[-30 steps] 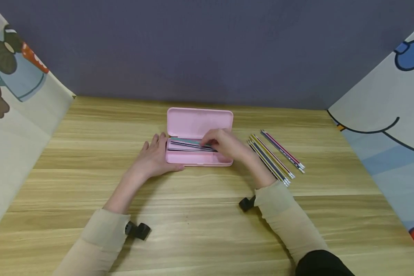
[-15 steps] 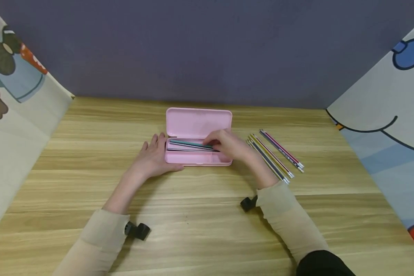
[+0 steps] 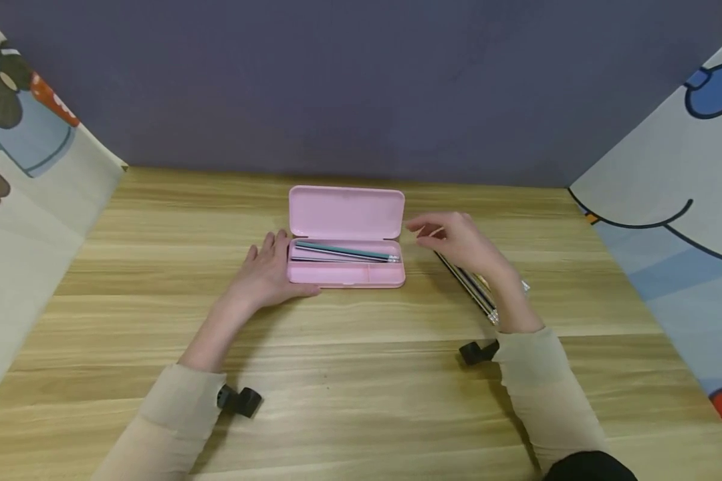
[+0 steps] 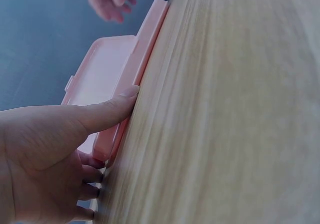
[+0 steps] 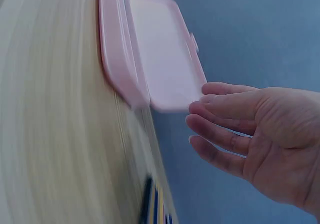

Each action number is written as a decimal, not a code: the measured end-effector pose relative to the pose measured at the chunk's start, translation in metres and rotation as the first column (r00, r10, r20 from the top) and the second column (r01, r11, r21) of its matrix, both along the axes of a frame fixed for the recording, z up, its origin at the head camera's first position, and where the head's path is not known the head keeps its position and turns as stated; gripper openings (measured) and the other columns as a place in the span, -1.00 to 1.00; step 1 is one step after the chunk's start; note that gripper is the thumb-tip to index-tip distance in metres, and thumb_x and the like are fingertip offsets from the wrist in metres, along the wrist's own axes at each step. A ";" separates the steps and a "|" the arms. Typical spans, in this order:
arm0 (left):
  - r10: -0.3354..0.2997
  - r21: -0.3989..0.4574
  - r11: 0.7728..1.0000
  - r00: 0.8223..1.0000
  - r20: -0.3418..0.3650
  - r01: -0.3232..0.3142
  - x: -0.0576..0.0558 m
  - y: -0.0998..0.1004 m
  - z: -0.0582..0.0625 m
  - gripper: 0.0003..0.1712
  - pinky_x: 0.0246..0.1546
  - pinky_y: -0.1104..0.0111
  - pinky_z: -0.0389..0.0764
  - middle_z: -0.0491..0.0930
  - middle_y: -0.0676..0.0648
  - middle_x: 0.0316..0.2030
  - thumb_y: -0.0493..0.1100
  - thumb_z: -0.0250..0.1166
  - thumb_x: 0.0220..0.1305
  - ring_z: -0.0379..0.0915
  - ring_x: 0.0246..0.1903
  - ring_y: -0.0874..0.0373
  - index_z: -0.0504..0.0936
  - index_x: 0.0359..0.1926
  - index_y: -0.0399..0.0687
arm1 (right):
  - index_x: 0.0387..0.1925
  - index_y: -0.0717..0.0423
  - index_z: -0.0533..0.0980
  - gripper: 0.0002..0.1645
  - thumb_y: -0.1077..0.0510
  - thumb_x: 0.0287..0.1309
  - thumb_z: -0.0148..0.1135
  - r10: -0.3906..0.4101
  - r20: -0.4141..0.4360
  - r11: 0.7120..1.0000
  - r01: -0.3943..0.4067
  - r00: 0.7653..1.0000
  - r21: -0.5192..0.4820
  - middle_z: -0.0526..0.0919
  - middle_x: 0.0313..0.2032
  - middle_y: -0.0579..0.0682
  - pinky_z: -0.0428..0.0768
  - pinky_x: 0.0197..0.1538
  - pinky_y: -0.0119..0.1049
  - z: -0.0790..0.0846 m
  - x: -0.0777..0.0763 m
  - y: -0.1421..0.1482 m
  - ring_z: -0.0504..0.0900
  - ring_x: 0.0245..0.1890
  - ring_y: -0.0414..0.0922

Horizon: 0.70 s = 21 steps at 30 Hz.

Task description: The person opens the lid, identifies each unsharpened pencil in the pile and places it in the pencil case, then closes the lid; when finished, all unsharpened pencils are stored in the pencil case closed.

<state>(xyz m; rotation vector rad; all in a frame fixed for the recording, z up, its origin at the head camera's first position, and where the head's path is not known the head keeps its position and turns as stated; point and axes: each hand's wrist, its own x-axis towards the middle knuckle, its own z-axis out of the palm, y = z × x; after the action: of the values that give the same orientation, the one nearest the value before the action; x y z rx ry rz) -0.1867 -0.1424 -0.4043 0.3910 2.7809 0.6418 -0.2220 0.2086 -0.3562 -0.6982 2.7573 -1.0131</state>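
Observation:
A pink pencil case [image 3: 345, 212] lies on the wooden table with its lid raised toward the back. Several pencils [image 3: 343, 251], one green and others dark or striped, lie in its long rear compartment. My left hand [image 3: 267, 275] rests at the left end of the case, fingers extended, and its thumb [image 4: 112, 110] touches the front wall. In the air right of the case is my right hand [image 3: 464, 245], its fingers loosely bent with nothing between them. Below it, partly hidden by hand and forearm, several more pencils [image 3: 469, 287] lie slanted on the table.
The small front compartments [image 3: 331, 272] of the case hold nothing visible. A dark grey panel [image 3: 349, 87] rises behind the table [image 3: 337, 394]. Cartoon-printed panels [image 3: 680, 220] flank it on both sides.
My right hand has let go of the green pencil in the case, then moved right and up over the loose pencils. My left hand stays at the case's left end.

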 end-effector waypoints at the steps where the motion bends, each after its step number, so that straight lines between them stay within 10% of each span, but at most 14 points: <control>1: 0.000 -0.001 1.000 1.000 0.000 0.000 0.000 0.000 0.000 0.41 0.58 -0.33 -0.17 -0.10 -0.46 0.60 0.33 0.44 0.15 -0.26 0.62 -0.40 -0.17 0.59 -0.41 | 0.19 0.20 0.61 -0.60 0.35 0.35 0.25 -0.016 -0.001 1.000 0.016 1.000 -0.004 0.72 0.12 0.24 0.69 0.16 0.06 -0.001 0.001 0.008 0.72 0.02 0.08; 21: -0.002 -0.009 1.000 1.000 0.023 0.002 0.000 0.002 0.002 0.43 0.59 -0.31 -0.21 -0.17 -0.46 0.61 0.36 0.41 0.17 -0.32 0.62 -0.40 -0.22 0.60 -0.41 | 0.50 0.18 0.30 -0.15 0.29 0.22 0.42 -0.094 0.064 0.993 0.089 0.993 0.081 0.65 0.18 0.29 0.66 -0.04 -0.30 -0.016 0.020 0.080 0.70 0.07 0.20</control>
<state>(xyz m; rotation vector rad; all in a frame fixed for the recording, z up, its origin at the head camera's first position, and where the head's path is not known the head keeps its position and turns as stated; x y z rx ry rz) -0.1863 -0.1409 -0.4023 0.3817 2.7605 0.6296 -0.2020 0.2890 -0.3724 -0.5207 2.7757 -0.9213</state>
